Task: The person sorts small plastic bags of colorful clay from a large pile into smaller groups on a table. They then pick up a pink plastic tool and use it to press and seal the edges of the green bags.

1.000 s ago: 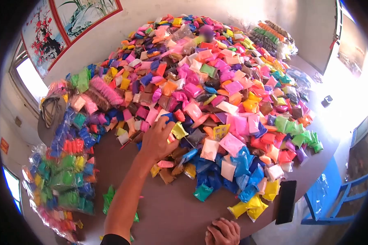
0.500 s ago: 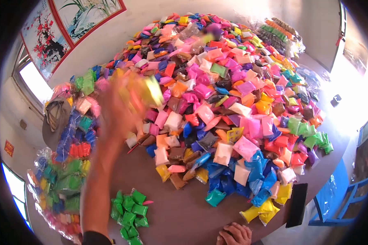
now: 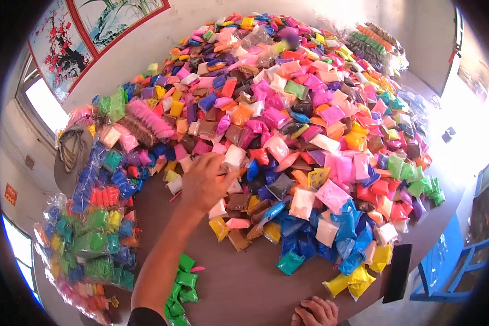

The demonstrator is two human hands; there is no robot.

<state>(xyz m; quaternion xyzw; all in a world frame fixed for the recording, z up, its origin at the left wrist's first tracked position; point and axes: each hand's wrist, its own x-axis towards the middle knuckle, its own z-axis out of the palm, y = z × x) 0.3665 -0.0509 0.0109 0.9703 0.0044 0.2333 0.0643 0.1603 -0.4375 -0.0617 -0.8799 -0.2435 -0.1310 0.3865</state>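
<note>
My left hand (image 3: 209,182) reaches to the front of a big heap of small coloured packets (image 3: 277,119). Its fingers are bent together beside a white packet (image 3: 234,156), and whatever lies between them is hidden. Near the table's front edge rests my right hand (image 3: 315,312), fingers curled in, with no packet showing in it. A small group of green packets (image 3: 187,280) lies by my left forearm, which partly covers it. Blue packets (image 3: 299,239) and yellow packets (image 3: 358,282) form the heap's near edge.
Clear bags of sorted packets (image 3: 95,244) line the left side of the brown table (image 3: 244,282). A black flat object (image 3: 397,271) lies at the right edge, near a blue metal frame (image 3: 456,271). More bagged packets (image 3: 372,43) stand at the back right.
My left hand has come down and to the right, from over the heap's left side to its front. The yellow blur by its fingers is gone. My right hand stays nearly where it was.
</note>
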